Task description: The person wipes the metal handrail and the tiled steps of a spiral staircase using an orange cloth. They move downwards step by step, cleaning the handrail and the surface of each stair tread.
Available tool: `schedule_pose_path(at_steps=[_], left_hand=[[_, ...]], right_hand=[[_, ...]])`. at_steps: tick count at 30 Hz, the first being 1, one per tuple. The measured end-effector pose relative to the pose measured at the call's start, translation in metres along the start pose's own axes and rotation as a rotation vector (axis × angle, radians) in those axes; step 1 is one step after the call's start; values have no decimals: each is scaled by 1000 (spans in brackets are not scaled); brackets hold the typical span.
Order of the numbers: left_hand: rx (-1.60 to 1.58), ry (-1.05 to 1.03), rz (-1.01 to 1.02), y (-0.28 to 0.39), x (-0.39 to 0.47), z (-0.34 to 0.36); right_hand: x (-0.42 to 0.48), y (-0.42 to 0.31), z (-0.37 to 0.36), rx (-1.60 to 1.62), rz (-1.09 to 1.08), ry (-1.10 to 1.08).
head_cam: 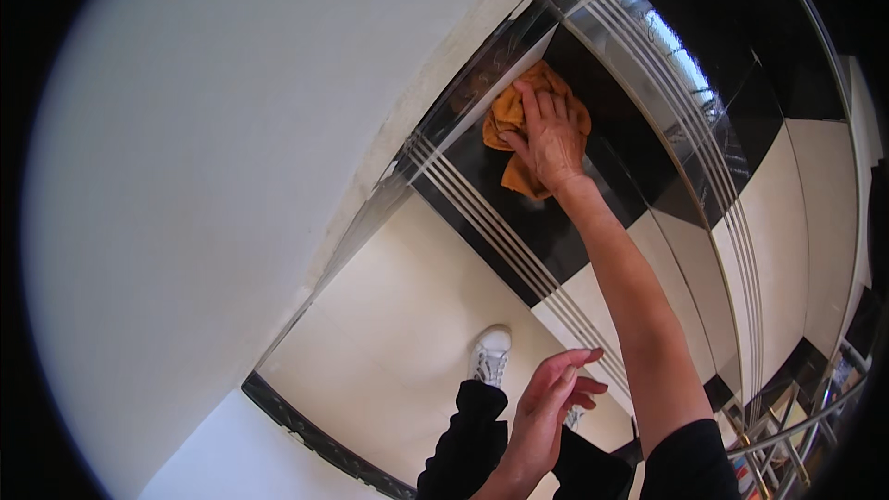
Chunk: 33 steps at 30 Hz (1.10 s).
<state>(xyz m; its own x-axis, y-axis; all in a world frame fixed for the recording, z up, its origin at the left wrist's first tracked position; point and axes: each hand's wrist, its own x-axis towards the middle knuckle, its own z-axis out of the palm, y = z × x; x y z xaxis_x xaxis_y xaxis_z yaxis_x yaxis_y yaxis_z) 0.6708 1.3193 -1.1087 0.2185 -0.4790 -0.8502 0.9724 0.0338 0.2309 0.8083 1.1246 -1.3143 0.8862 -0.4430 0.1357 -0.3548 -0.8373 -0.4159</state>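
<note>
An orange cloth [535,101] lies bunched on the black part of a tiled stair tread [611,153], close to the wall-side skirting. Pressed on it with spread fingers is my right hand [552,135], the arm stretched out over the step. My left hand [549,403] is held in the air over the lower floor, its fingers loosely bent and apart, holding nothing. Beneath it are my black-trousered legs and a white shoe [491,354] on the floor.
A white wall [229,118] rises on the left, edged by dark skirting [326,437]. The step edge has ribbed strips [500,222]. Further steps with black and cream tiles [764,153] climb to the right. A metal railing [799,430] stands at the lower right.
</note>
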Motion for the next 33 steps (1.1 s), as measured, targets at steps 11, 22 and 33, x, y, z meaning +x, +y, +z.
schedule_pose_path(at_steps=[11, 22, 33], left_hand=[[102, -80, -56, -37, 0, 23], [83, -99, -63, -42, -9, 25], [47, -53, -13, -20, -21, 13]], right_hand=[[-163, 83, -49, -169, 79, -43], [-385, 140, -201, 221, 1094, -187], [-19, 17, -18, -16, -7, -24]])
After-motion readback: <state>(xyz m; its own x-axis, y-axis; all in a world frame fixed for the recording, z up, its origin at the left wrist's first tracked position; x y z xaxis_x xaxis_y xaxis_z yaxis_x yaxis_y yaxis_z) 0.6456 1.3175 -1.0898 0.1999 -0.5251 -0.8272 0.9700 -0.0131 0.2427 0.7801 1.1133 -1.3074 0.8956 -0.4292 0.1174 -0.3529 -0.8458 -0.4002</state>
